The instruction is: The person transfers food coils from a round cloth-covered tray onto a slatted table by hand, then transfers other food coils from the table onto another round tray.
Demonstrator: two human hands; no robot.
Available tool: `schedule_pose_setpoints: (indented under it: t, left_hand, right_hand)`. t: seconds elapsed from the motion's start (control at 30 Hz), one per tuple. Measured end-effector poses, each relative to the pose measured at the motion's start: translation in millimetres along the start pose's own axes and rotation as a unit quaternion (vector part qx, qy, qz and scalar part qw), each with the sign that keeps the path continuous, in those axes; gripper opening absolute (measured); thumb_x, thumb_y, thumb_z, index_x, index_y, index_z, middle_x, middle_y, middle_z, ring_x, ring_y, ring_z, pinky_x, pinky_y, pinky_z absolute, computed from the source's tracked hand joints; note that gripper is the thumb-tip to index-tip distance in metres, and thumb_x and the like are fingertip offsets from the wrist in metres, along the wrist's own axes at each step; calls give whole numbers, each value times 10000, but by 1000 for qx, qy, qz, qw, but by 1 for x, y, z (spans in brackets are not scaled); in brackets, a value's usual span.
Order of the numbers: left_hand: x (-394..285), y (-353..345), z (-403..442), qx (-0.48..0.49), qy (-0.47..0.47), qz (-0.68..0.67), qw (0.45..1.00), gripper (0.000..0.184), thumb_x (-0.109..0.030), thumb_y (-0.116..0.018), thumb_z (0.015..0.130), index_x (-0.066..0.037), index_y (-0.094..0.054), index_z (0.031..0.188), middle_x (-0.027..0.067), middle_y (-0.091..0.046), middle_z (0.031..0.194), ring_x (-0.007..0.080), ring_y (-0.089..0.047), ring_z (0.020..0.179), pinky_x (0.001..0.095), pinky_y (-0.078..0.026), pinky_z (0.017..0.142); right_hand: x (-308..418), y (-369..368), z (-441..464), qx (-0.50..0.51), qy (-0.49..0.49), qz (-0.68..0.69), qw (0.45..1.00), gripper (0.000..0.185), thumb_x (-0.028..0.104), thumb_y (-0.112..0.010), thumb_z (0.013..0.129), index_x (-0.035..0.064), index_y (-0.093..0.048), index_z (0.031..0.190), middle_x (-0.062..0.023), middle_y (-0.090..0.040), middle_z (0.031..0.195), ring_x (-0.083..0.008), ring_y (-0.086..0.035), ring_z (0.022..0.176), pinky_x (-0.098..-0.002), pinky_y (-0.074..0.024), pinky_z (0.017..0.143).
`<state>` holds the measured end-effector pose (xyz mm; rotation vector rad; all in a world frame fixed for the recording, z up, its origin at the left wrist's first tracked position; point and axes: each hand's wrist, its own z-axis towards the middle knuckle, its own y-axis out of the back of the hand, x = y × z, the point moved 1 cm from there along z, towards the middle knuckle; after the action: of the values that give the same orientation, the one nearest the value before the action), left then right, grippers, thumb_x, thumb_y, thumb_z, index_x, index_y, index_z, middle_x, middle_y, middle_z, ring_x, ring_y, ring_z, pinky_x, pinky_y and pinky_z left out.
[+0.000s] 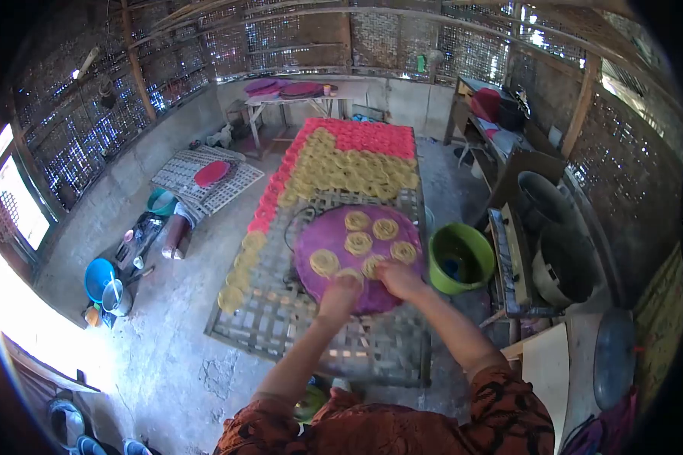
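Note:
A round purple sheet (315,235) lies on the near part of a woven lattice rack (265,326), with several yellow-green coiled rounds on it. My left hand (341,294) is over the sheet's near edge, at a coiled round (349,274) that it partly covers; its fingertips are blurred. Just to the right, my right hand (398,279) touches or nearly touches another coiled round (372,266), its fingers bunched. Whether either hand grips its round cannot be made out. Farther up the rack lie many yellow-green rounds (349,171) and pink rounds (376,138).
A green bucket (461,258) stands right of the rack. Large metal pots (561,265) sit farther right. On the left floor are a blue basin (99,279) and a smaller lattice rack (235,180) with a red disc. A table (341,95) stands at the back.

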<state>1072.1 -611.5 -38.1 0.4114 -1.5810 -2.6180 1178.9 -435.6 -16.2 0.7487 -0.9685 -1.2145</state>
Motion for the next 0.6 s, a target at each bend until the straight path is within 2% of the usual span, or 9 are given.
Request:
schedule_pose_setpoints:
  t: [0.13,0.2,0.23,0.3,0.37,0.4,0.43,0.5,0.6]
  left_hand:
    - [17,-4,10,12,-46,-43,998,176,-169,-625,837,-34,-623,951,132,-619,1031,313,-624,898,399,-510,815]
    - [23,1,16,23,-72,-48,996,170,-150,-628,839,-33,-624,962,131,-628,1006,306,-631,873,383,-517,797]
    - [30,7,22,33,41,-197,979,127,-113,-596,837,-25,-615,927,137,-632,929,307,-629,844,387,-510,773]
    - [49,11,28,-2,222,-368,903,111,-65,-553,839,24,-597,888,141,-640,799,290,-636,753,394,-506,699]
    - [92,0,24,-42,259,-459,849,106,-84,-535,893,-4,-574,950,113,-648,872,231,-643,775,369,-522,687]
    - [109,0,21,-48,342,-602,720,112,-95,-514,922,-23,-547,1001,105,-645,926,219,-647,807,353,-532,700]
    - [121,3,23,-51,410,-716,562,122,-106,-493,952,-42,-521,1052,97,-642,980,208,-651,839,336,-542,714]
    - [139,11,32,-79,383,-732,557,131,-116,-468,973,-56,-493,1087,104,-631,1009,209,-653,855,333,-551,715]
    - [142,30,64,-118,349,-751,549,136,-124,-442,995,-65,-465,1116,117,-620,1020,220,-657,865,337,-564,711]
  right_hand:
    - [-12,3,18,39,2,9,999,105,93,-578,807,13,-636,839,-137,-620,897,-284,-622,872,-401,-494,780]
    - [-18,20,29,2,-169,134,976,127,112,-567,845,27,-646,898,-122,-650,883,-235,-637,840,-374,-508,753]
    - [-39,13,32,2,-173,131,976,127,112,-567,845,27,-646,898,-122,-650,883,-235,-637,840,-374,-508,753]
    - [-103,-7,30,-110,-425,597,672,155,153,-570,866,36,-649,929,-94,-671,892,-204,-644,835,-358,-522,753]
    - [-152,6,44,-153,-409,706,558,187,187,-597,859,32,-642,955,-67,-667,923,-200,-642,844,-358,-525,774]
    - [-188,0,52,-211,-427,698,535,281,244,-583,900,-7,-619,1021,-78,-672,962,-201,-648,880,-353,-526,799]
    - [-196,19,68,-222,-426,690,541,279,238,-573,918,2,-614,1061,-78,-670,991,-200,-649,906,-353,-524,810]
    - [-216,33,93,-234,-427,684,543,279,232,-563,935,12,-609,1101,-78,-668,1021,-200,-650,931,-353,-522,820]
    - [-275,-2,117,-257,-395,562,680,284,200,-560,949,25,-594,1171,-82,-660,1071,-198,-643,978,-359,-518,835]
